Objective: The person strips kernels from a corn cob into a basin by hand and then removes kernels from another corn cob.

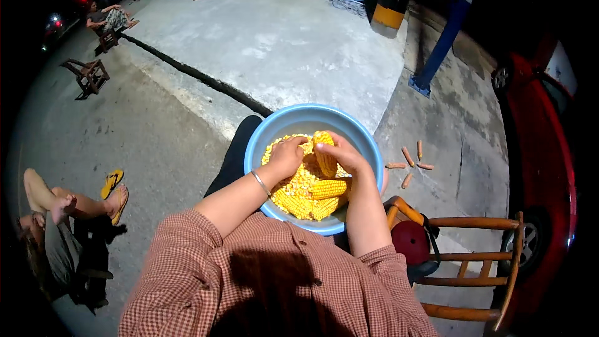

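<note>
A light blue basin (265, 126) rests on my lap, with loose yellow corn kernels (298, 180) spread inside it. My right hand (347, 153) is closed around an upright corn cob (324, 155), its thumb lying across the yellow kernels. Just left of that cob, my left hand (286, 156) is low over the kernels with its fingers curled; whatever they hold, if anything, is hidden. A metal bangle (259, 183) circles my left wrist. Several more full cobs, among them a yellow corn cob (331, 188), lie in the near part of the basin.
Several bare cobs (407, 156) lie on the concrete to the right. Near my right side stands a wooden chair (465, 282) with a dark red bag (410, 243). A red car (540, 150) is farther right. Left are a person's feet (116, 204) and a small wooden chair (91, 77).
</note>
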A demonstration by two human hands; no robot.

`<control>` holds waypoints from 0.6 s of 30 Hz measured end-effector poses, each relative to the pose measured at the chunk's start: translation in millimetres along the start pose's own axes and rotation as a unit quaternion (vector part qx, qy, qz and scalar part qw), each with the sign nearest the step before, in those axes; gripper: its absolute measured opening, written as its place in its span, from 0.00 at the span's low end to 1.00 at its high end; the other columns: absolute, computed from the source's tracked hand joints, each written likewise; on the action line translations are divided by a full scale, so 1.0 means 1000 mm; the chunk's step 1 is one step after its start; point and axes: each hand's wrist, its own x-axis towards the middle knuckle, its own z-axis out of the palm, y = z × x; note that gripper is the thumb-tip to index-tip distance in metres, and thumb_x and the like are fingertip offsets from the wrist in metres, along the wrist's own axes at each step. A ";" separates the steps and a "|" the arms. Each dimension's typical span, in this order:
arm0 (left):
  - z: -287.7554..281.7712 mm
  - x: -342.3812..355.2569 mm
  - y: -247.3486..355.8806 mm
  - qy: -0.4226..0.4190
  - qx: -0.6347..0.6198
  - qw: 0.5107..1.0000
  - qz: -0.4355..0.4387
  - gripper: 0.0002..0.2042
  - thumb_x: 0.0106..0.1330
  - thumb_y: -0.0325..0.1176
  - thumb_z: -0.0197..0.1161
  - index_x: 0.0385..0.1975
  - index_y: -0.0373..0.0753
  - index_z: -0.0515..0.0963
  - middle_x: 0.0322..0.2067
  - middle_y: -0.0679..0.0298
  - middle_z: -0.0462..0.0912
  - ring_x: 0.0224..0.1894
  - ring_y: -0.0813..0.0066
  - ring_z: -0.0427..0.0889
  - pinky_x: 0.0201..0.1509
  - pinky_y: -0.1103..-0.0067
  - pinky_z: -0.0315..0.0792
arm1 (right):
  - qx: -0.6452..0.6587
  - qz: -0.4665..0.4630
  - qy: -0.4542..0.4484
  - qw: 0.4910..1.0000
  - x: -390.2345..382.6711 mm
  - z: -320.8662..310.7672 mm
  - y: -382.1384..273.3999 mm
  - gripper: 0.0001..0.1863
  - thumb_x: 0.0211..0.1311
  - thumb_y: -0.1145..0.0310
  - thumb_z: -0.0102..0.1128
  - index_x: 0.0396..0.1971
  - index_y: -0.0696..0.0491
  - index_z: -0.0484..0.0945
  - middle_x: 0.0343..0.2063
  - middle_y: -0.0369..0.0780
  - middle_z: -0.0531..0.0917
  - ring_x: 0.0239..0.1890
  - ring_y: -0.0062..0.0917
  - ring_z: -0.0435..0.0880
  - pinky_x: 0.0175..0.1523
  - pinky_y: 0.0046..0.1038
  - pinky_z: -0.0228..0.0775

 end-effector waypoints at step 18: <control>-0.019 0.001 0.022 -0.192 -0.528 0.815 -0.139 0.21 0.64 0.46 0.45 0.51 0.40 0.61 0.33 0.64 0.75 0.27 0.82 0.74 0.25 0.88 0.68 | 0.029 -0.230 0.139 0.963 0.007 0.011 -0.011 0.25 0.46 0.80 0.44 0.50 0.53 0.67 0.52 0.39 0.66 0.55 0.29 0.64 0.59 0.27 0.54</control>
